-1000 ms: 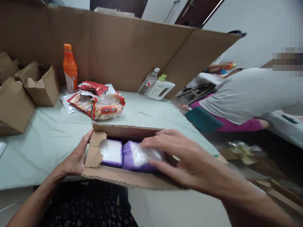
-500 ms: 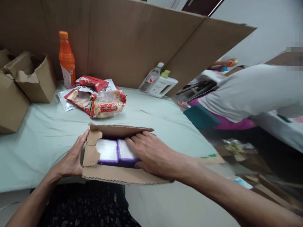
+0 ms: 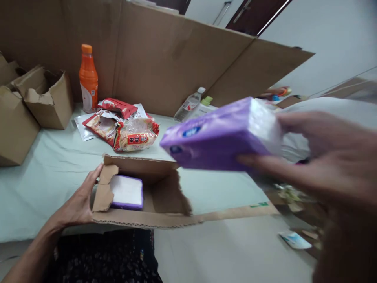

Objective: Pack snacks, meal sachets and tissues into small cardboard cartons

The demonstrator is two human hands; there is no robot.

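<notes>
My right hand (image 3: 312,153), blurred by motion, grips a purple and white tissue pack (image 3: 212,135) by its white end. The pack is held in the air, right of an open cardboard box (image 3: 167,192) on the table's near edge. Against the left end of that box rests my left hand (image 3: 78,200), thumb at the top corner and fingers wrapped round the side. Inside, at the left, a second tissue pack (image 3: 127,192) stands with its white end up. The right half of the box shows its bare inner wall.
Crumpled snack bags (image 3: 135,133) lie behind the box. An orange drink bottle (image 3: 88,80), cardboard boxes (image 3: 55,98), a clear bottle (image 3: 190,104) and a white jug with a green cap (image 3: 207,101) stand before a cardboard partition (image 3: 182,51). Another person (image 3: 332,110) is at the right.
My right hand has lifted one tissue pack out of the box, up and to the right. My left hand stays on the box, which appears slightly further left.
</notes>
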